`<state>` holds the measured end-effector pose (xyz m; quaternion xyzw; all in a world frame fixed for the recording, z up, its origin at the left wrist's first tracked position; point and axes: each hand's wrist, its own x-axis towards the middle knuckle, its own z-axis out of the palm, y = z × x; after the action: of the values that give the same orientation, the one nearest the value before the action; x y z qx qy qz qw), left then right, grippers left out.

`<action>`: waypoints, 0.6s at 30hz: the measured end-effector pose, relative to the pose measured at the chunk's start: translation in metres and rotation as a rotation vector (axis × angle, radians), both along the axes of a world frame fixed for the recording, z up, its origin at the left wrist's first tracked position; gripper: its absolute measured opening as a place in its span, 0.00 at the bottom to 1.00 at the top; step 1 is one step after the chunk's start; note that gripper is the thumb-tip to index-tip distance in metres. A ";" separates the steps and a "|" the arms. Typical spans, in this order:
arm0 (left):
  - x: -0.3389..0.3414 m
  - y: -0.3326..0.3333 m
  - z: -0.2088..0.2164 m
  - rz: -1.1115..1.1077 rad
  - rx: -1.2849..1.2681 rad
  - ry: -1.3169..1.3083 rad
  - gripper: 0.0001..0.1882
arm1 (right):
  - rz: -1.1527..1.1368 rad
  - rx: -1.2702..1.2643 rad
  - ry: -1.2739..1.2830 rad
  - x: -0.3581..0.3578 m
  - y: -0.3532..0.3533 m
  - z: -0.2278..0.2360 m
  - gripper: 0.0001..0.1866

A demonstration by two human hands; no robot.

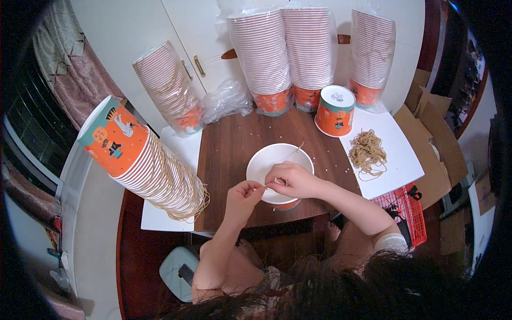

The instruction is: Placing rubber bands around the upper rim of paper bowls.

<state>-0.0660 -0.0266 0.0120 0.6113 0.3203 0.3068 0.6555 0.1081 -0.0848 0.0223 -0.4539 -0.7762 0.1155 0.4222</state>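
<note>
Through the head camera I find both hands at work above the open bucket (262, 158), which stands mouth up on the brown tabletop (229, 144). The left hand (246, 195), at its near-left rim, has thumb and forefinger drawn together in a fine pinch on a thin tan cord (266, 187). The right hand (292, 179), over the bucket's mouth, has its fingers curled and the thumb closed toward the forefinger on the same cord — the two sets of tips nearly meet.

Visibility is limited. Only a scrap of the cord shows between the tips; the right hand's back hides its palm. A short strand (300, 150) crosses the bucket's far-right rim; whether it belongs to the pinched piece I cannot tell. The bucket's outer wall is mostly concealed — I record one orange strip under the right wrist. Dark hair (341, 282) obscures the lower edge of my view.

Right of the bucket lies a loose cord pile (368, 153); beyond it, to the right, an upturned orange bucket (335, 118). To its left leans a nested stack (154, 176) draped with cord.
</note>
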 end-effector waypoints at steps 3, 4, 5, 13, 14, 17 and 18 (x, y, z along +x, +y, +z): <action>0.000 -0.001 0.002 -0.004 0.008 0.029 0.05 | -0.010 -0.013 0.001 -0.001 -0.001 0.002 0.04; 0.001 -0.002 0.003 0.004 0.014 0.031 0.05 | -0.011 -0.015 0.008 0.000 -0.002 0.003 0.04; 0.002 -0.002 0.001 0.003 0.014 0.031 0.05 | -0.012 -0.017 0.015 0.000 -0.002 0.003 0.04; 0.003 0.003 -0.007 0.040 0.058 -0.130 0.04 | 0.018 -0.074 0.054 0.000 -0.002 0.001 0.04; 0.002 0.004 -0.008 0.041 0.059 -0.131 0.04 | 0.026 -0.077 0.062 -0.001 -0.001 0.001 0.04; 0.004 0.005 -0.010 0.024 0.261 -0.088 0.03 | 0.012 -0.073 0.068 0.001 -0.001 0.000 0.04; 0.005 0.005 -0.010 0.005 0.258 -0.129 0.03 | 0.012 -0.073 0.068 0.001 -0.001 0.000 0.04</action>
<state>-0.0610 -0.0211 0.0019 0.6687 0.2370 0.3854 0.5900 0.1093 -0.0858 0.0223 -0.4603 -0.7592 0.1616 0.4308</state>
